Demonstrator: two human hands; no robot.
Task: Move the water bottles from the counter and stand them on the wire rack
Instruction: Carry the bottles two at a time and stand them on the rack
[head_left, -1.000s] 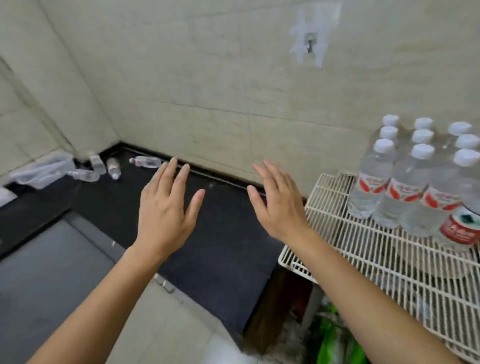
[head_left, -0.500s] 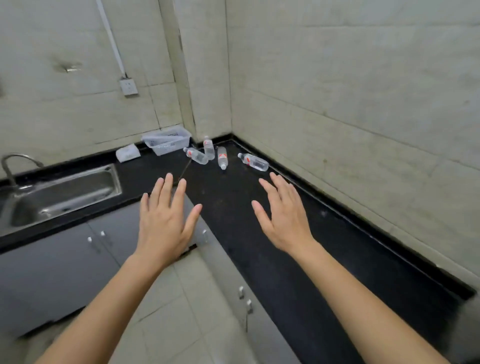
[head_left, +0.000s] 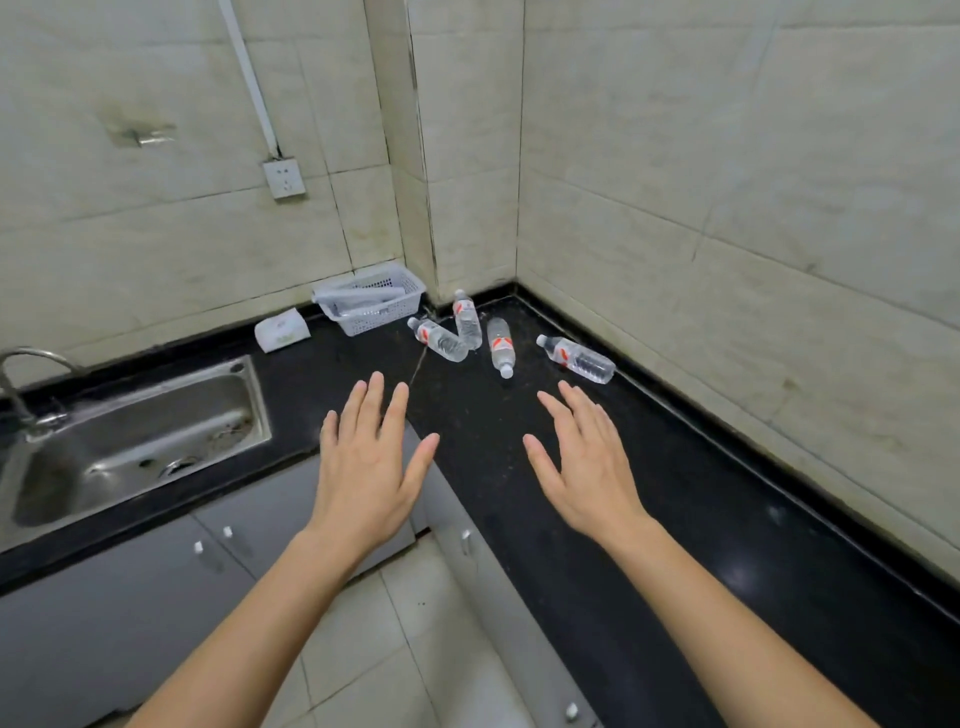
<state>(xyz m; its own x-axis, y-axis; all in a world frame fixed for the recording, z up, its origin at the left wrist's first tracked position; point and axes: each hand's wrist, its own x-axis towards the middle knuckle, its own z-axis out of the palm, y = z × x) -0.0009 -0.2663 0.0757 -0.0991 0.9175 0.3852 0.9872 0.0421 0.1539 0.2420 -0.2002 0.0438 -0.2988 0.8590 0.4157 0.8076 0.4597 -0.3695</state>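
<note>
- Both hands empty, fingers spread: left hand (head_left: 366, 467) & right hand (head_left: 587, 467) held palms-down over the black table (head_left: 649, 493), prob. readying a two-hand pickup.
- 4 water bottles (head_left: 501, 345) lie on their sides ahead of my fingertips, in the table's far corner. Nearest is just beyond the right hand.
- White basket (head_left: 371, 304) beyond the left hand, sink (head_left: 140, 436) off to its left.
- Wire rack not in view.
</note>
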